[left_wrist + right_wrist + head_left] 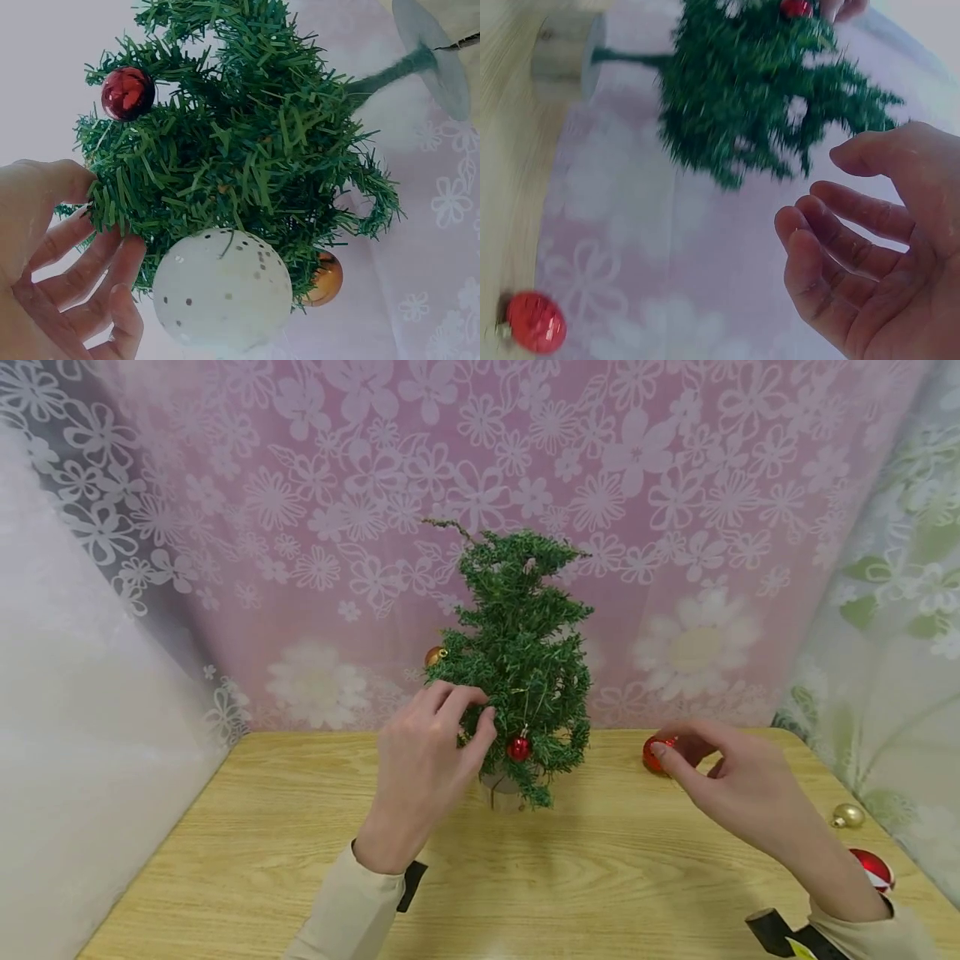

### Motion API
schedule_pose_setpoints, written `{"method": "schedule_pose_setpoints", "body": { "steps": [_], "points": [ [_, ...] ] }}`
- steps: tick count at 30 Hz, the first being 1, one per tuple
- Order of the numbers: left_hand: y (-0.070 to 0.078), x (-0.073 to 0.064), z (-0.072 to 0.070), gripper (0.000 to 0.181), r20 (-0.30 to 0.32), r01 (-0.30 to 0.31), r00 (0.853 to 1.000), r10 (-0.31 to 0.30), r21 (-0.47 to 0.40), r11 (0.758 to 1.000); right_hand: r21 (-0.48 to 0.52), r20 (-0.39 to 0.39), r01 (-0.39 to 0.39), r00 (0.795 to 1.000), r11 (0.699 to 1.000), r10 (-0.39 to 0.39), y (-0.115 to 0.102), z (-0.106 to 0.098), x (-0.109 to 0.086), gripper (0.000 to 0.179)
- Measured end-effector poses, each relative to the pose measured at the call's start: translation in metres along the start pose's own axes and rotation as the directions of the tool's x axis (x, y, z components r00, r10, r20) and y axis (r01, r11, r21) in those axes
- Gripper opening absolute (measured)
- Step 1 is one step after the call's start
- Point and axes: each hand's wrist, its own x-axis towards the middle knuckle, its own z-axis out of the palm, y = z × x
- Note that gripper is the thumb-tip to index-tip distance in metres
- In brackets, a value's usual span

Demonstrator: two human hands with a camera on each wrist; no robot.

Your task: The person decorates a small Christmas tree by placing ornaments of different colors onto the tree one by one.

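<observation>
Well — tree (517,643) on wooden table (285,835), pink floral backdrop (675,527) behind.

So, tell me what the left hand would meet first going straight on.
Likely the green tree's branches, right before the left hand and perhaps touching it; exact depth is unclear.

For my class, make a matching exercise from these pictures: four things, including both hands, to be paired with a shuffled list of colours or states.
Column one
1. Left hand
2. Right hand
3. Speckled bauble
4. Small bauble hanging at the front of the Christmas tree in the head view

Column two
A. white
B. clear of the tree, holding nothing
C. shiny red
D. touching the tree

Pairs: 1-D, 2-B, 3-A, 4-C
</observation>
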Motion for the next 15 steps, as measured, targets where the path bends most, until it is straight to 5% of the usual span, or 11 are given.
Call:
{"method": "schedule_pose_setpoints", "body": {
  "steps": [9,15],
  "points": [
    [-0.007,-0.003,-0.001,0.007,-0.016,0.004,1.000,-0.004,-0.011,1.000,-0.110,-0.114,0.062,0.991,0.992,-0.074,0.040,-0.006,-0.009,0.018],
    [-0.013,-0.004,-0.001,0.007,-0.019,0.023,1.000,-0.023,-0.020,1.000,-0.199,-0.096,0.072,0.991,0.977,-0.092,0.071,0.004,-0.008,0.021]
  ]
}}
